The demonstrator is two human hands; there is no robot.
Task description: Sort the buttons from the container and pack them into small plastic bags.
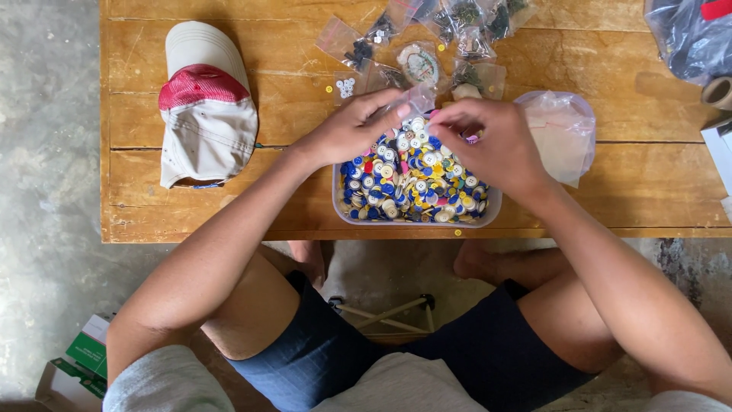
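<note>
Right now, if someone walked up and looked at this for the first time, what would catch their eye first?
Most likely the clear tub heaped with blue, yellow and white buttons at the near edge of the wooden table. Just above it the left hand and right hand meet at a small clear bag. A white and red cap lies to the left, and small filled bags are scattered behind.

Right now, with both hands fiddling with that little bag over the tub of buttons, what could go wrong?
1. The tub sits at the table edge; a nudge might tip it off.
2. Buttons could slip from the small clear bag held by the left hand and right hand, scattering among the filled bags behind.
</note>
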